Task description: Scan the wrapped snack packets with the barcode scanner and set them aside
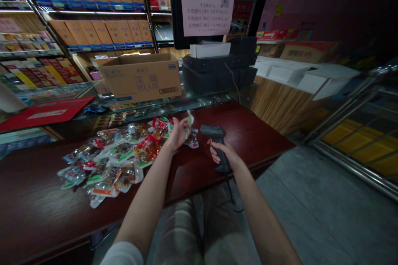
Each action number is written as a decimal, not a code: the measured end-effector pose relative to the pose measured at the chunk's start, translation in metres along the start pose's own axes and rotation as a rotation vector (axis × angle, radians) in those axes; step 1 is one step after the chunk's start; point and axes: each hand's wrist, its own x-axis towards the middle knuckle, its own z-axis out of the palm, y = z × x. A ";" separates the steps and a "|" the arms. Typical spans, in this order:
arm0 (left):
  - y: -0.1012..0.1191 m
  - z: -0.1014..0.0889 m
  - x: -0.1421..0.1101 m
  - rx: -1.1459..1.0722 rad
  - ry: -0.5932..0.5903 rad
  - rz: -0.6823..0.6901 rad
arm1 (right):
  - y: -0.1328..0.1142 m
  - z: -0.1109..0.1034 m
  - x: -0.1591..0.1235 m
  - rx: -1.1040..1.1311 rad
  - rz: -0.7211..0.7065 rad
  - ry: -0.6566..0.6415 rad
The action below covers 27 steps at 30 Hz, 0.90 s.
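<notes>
My left hand (pixel 178 132) is closed on a small snack packet (pixel 189 123) with a green and white wrapper, lifted just above the dark red counter (pixel 255 132). My right hand (pixel 221 153) grips the handle of a black barcode scanner (pixel 214 134), whose head points toward the packet. A heap of several sealed snack packets (pixel 118 155) in red, green and clear wrappers lies on the counter to the left of my left hand. One more packet (pixel 193 140) lies flat between my two hands.
A cardboard box (pixel 141 76) and a black cash register (pixel 219 66) stand on the glass counter behind. A computer mouse (pixel 95 109) and red mat (pixel 43 112) lie at the left. Shelves of boxed goods (pixel 77 4) line the back wall. Grey floor (pixel 311 215) lies to the right.
</notes>
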 end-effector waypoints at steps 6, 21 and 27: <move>-0.005 0.003 0.000 -0.082 0.011 -0.132 | 0.001 -0.002 0.000 -0.005 -0.006 -0.020; -0.003 0.002 -0.001 -0.607 0.067 -0.150 | -0.002 0.001 -0.001 -0.012 0.006 -0.036; -0.002 0.004 -0.003 -0.651 0.092 -0.158 | -0.001 0.000 -0.002 -0.023 0.030 -0.079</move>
